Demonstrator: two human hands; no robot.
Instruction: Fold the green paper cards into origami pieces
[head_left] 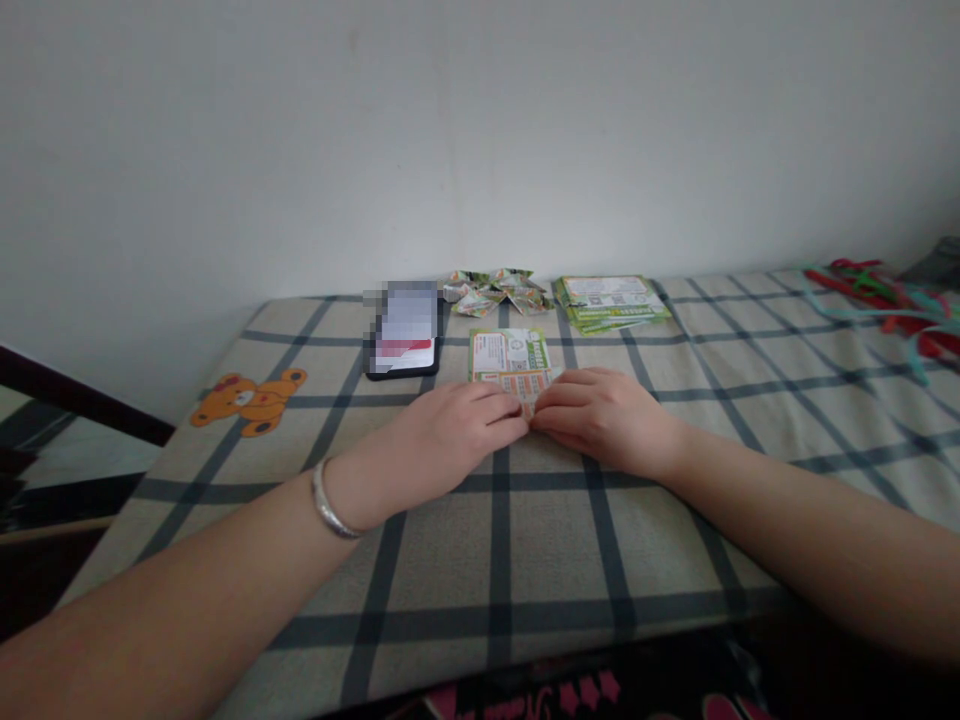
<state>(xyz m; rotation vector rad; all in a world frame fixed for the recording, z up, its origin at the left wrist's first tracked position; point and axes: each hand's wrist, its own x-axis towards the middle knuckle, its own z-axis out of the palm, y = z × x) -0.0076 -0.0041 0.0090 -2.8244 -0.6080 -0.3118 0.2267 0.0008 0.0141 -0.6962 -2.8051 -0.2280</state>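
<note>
A printed green, white and orange leaflet [510,352] lies on the checked cloth in front of me. My left hand [469,430], a silver bangle at its wrist, has its fingers closed on the near edge of this leaflet. From the other side my right hand [607,415] grips the same edge, fingers bent together. The fingertips of both hands almost meet there and hide the leaflet's near part. Behind it sit several small folded paper pieces [495,292] in similar print. To their right is a fanned stack of leaflets [611,300].
A phone [405,335] with a partly blurred screen lies left of the leaflet. An orange teddy bear picture [249,400] is near the left edge of the tablecloth [450,560]. Red, green and light-blue ribbons [892,305] lie far right. A pale wall [480,140] rises behind the table.
</note>
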